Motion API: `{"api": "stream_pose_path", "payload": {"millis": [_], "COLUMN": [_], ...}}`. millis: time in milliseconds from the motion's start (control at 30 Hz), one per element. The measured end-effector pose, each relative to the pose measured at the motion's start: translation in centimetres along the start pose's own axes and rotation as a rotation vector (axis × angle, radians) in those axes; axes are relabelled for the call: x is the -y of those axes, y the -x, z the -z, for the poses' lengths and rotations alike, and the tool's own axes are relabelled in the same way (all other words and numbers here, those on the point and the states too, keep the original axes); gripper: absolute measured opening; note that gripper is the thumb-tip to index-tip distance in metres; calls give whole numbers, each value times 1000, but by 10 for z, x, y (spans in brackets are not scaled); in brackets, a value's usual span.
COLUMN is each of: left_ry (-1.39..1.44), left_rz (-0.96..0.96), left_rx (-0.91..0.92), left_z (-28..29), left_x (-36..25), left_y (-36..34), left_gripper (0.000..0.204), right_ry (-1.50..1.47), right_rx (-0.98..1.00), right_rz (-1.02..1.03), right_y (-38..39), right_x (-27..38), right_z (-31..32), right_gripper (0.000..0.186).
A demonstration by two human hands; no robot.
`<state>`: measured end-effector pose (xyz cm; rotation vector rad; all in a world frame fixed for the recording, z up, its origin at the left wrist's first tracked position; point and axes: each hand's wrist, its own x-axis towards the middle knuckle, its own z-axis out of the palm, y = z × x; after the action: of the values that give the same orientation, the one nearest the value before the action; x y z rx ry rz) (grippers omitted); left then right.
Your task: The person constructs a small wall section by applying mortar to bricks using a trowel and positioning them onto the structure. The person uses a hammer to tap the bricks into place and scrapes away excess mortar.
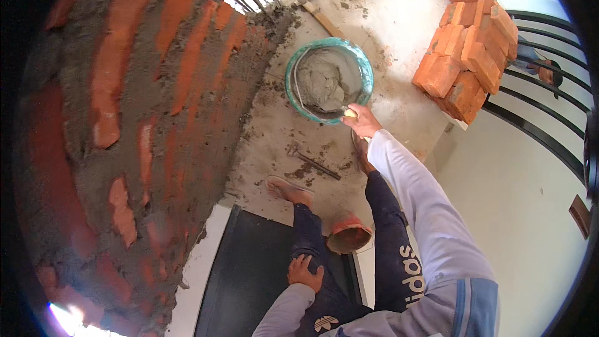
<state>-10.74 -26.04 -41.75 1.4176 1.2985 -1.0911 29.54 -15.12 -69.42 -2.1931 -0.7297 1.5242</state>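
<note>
Gripping a pale yellow-handled trowel (350, 113) with fingers wrapped round it, the right hand (364, 122) reaches to the near rim of a round teal tub (369, 78) on the far part of the concrete floor (265, 109); the blade, partly hidden, seems to sit in the wet grey mortar (318, 78). Working it well probably calls for a firm wrist, the blade slid in low along the tub's wall, and the thick mortar turned up from the bottom without slopping over. The left hand (306, 273), fingers loosely spread, rests on the dark-trousered left leg (307, 231); nothing shows in it, though its palm is hidden. Counted: one tub, one trowel, one dark metal hammer-like tool (317, 165) mid-floor, one wooden-handled tool (323, 20) near the floor's far edge, one reddish-orange bucket (349, 235) between the legs, one rough brick wall (134, 87) along the floor's left edge, and one stack of orange bricks (465, 50) toward its right edge, too overlapped to number singly.
</note>
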Motion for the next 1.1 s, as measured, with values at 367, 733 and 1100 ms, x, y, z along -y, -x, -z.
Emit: {"api": "stream_pose_path", "payload": {"millis": [367,733,1100], "left_ry": [133,932,1857], "left_rz": [-38,51,48], "left_rx": [-122,-306,-768], "left_z": [-28,-146,-159], "left_x": [-18,51,91], "left_y": [0,55,30], "left_gripper": [65,75,58], "right_ry": [202,467,916], "right_rx": [36,555,759], "right_rz": [283,298,1606], "right_y": [70,403,515], "right_x": [36,383,634], "right_z": [113,181,-73], "right_gripper": [44,32,17]}}
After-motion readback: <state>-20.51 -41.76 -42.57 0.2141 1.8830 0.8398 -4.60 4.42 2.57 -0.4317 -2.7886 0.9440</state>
